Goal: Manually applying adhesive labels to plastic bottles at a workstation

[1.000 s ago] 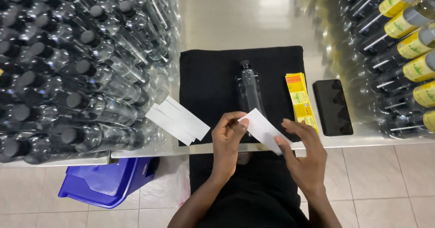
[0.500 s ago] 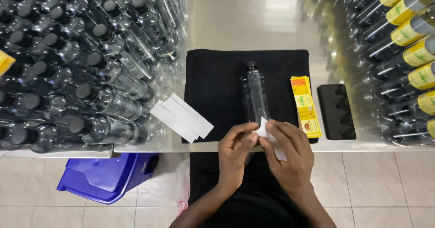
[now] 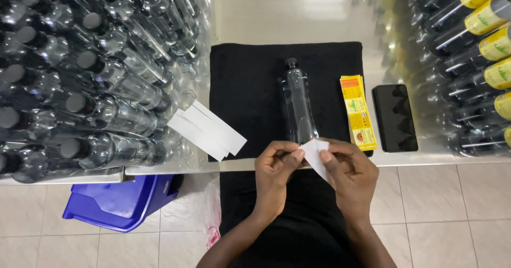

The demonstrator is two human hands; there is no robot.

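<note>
A person's left hand (image 3: 274, 167) and right hand (image 3: 346, 169) meet at the near edge of the worktop (image 3: 255, 12), both pinching a small white strip (image 3: 315, 155) between thumb and fingertips. The strip looks like a label on its backing, though its face is turned from the camera and that cannot be confirmed. By the look of the grip, the step in hand is working the strip apart at one corner, the two hands pulling against each other.

Just beyond the fingers a clear plastic bottle (image 3: 298, 103) with a black cap lies on its side on a black cloth (image 3: 245, 87), cap pointing away. A stack of yellow labels (image 3: 357, 112) rests at the cloth's right edge, a black tray (image 3: 395, 118) just beside it. Spare white strips (image 3: 210, 129) lie fanned to the left, against a bank of unlabelled bottles (image 3: 90, 76); yellow-labelled bottles (image 3: 479, 49) are stacked at right.

The next move likely calls for a clean peel without creasing, then square alignment on the bottle's curved side.
</note>
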